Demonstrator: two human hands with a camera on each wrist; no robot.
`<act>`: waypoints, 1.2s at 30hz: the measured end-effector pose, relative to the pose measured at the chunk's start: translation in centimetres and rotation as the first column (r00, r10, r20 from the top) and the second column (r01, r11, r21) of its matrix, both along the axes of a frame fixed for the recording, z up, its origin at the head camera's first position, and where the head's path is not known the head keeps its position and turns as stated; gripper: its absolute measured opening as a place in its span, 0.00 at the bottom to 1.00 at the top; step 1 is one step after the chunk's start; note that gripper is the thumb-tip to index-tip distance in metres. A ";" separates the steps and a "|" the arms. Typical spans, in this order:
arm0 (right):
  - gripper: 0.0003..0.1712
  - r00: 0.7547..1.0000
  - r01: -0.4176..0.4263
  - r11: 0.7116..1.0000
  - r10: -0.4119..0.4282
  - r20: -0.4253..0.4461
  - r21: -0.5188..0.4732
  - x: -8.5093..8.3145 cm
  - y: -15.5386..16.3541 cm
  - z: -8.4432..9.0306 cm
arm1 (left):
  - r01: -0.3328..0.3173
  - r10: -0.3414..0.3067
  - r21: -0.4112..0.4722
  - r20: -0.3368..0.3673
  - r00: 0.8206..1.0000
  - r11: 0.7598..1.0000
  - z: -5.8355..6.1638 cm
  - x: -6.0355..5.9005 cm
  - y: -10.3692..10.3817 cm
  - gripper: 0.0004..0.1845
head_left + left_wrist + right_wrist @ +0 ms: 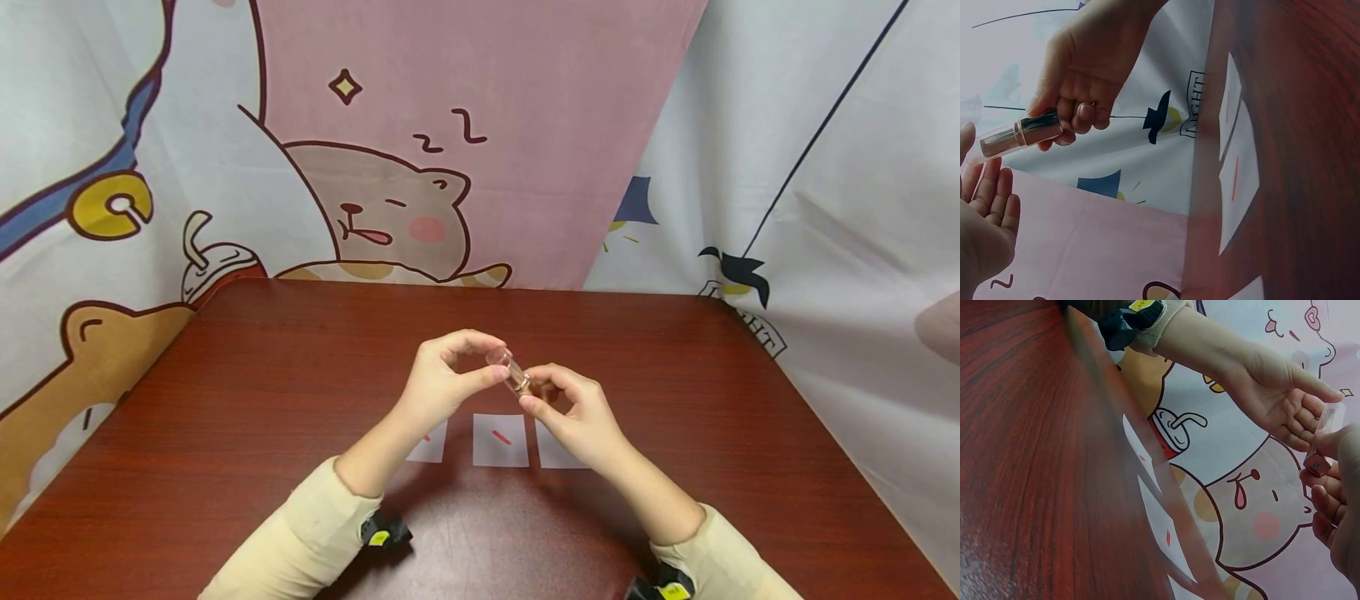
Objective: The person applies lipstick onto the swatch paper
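Observation:
A lipstick tube (pixel 517 380) with a clear cap (pixel 498 357) is held up above the table between both hands. My left hand (pixel 438 379) pinches the cap end between thumb and fingers. The tube's base end is gripped by my right hand (pixel 581 412). In the left wrist view the lipstick (pixel 1019 135) shows a dark base and a gold-toned band, with the clear cap around its upper part. The right wrist view shows the base (pixel 1317 465) by the right fingertips; the right thumb hides part of the tube.
Below the hands, three white paper squares lie in a row on the dark red-brown table (pixel 300 375). The left paper (pixel 429 452) and middle paper (pixel 501 456) carry red strokes. My right hand partly covers the right paper (pixel 555 454). A cartoon-printed curtain (pixel 540 150) hangs behind.

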State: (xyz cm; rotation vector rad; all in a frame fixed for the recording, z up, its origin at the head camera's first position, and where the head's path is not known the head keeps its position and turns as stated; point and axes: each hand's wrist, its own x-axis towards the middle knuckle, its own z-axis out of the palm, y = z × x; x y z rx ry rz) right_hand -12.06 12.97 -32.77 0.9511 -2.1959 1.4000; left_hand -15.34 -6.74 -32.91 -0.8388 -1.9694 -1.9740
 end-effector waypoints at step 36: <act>0.13 0.999 0.009 0.999 -0.010 0.041 0.034 -0.3 0.1 0.3 | -0.001 0.001 0.002 -0.048 0.999 1.000 -0.1 -0.2 0.3 0.13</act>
